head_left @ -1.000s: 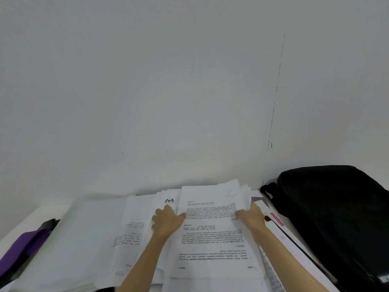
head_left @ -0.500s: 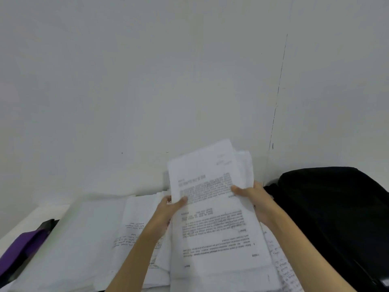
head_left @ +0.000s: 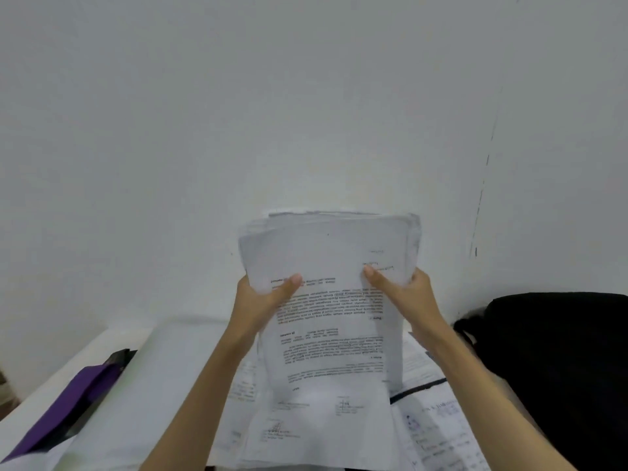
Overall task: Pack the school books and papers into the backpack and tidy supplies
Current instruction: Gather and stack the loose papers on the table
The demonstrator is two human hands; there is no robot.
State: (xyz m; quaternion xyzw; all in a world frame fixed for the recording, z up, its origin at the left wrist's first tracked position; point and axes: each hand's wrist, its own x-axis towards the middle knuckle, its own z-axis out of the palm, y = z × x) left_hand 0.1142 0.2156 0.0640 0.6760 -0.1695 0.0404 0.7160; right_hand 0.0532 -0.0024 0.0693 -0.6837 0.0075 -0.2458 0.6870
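A thick stack of printed papers (head_left: pixel 329 253) stands upright in front of the white wall, lifted off the table. My left hand (head_left: pixel 261 297) grips its left edge, thumb across the printed front page. My right hand (head_left: pixel 404 294) grips the right edge the same way. The fingers of both hands are hidden behind the sheets. More loose papers (head_left: pixel 319 423) lie flat on the table below the stack. A black backpack (head_left: pixel 557 362) sits at the right, beside my right forearm.
A purple folder (head_left: pixel 64 406) on a dark item lies at the left table edge. A large blank white sheet (head_left: pixel 163 379) covers the table left of my left arm. Printed and handwritten sheets (head_left: pixel 438 426) lie at the lower right. The wall is close behind.
Both hands have raised the paper stack from lying on the table to standing upright in the air, higher against the wall. The view has shifted slightly left.
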